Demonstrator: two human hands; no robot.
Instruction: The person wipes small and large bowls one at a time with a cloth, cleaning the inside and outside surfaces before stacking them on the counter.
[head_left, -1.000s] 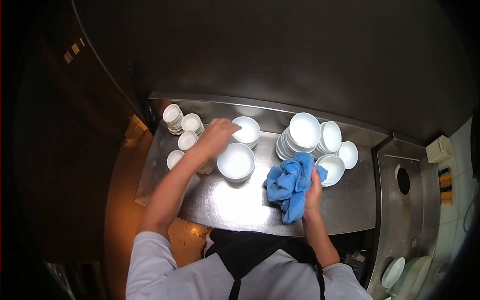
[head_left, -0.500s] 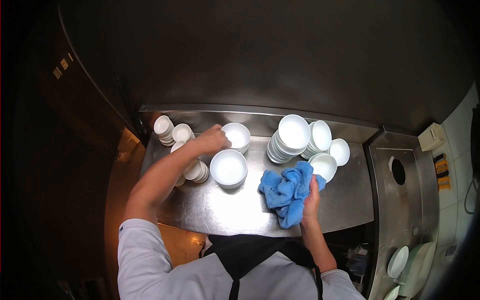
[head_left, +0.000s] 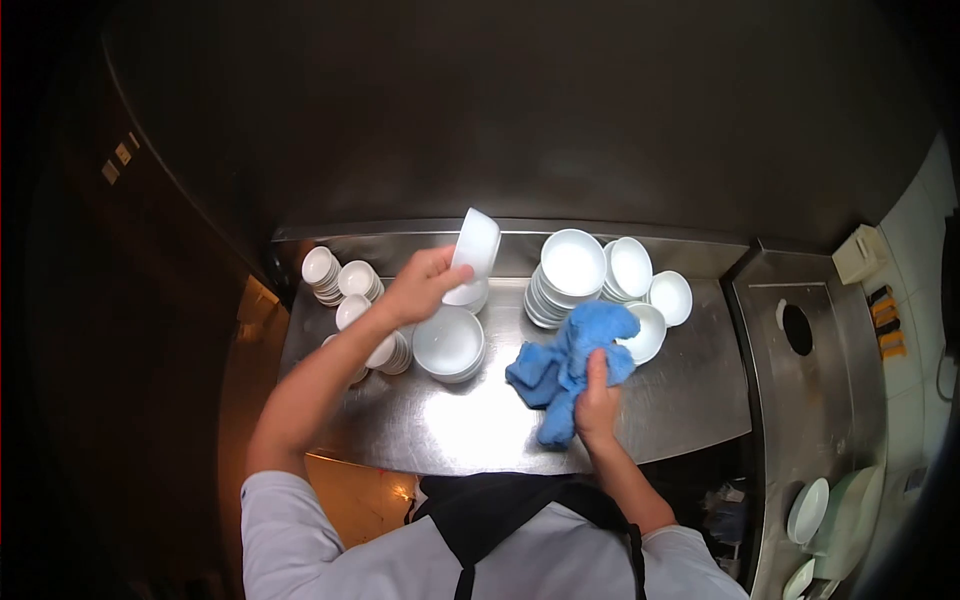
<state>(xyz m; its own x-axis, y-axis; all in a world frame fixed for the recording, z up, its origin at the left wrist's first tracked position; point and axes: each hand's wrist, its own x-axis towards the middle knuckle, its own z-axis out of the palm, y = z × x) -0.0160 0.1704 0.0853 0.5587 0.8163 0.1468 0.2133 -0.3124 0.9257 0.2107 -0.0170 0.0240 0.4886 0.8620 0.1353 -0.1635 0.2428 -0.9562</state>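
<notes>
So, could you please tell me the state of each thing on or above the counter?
Held bowl: tilted, gripped by the left hand
Blue cloth: bunched up, gripped by the right hand
Front middle bowls: stacked, open side up
Small bowls: stacked, open side up
Bowls beyond the cloth: stacked, open side up

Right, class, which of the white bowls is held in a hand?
The steeply tipped white bowl in the left hand, just above the rear middle stack; no hand holds the other bowls on the counter.
</notes>
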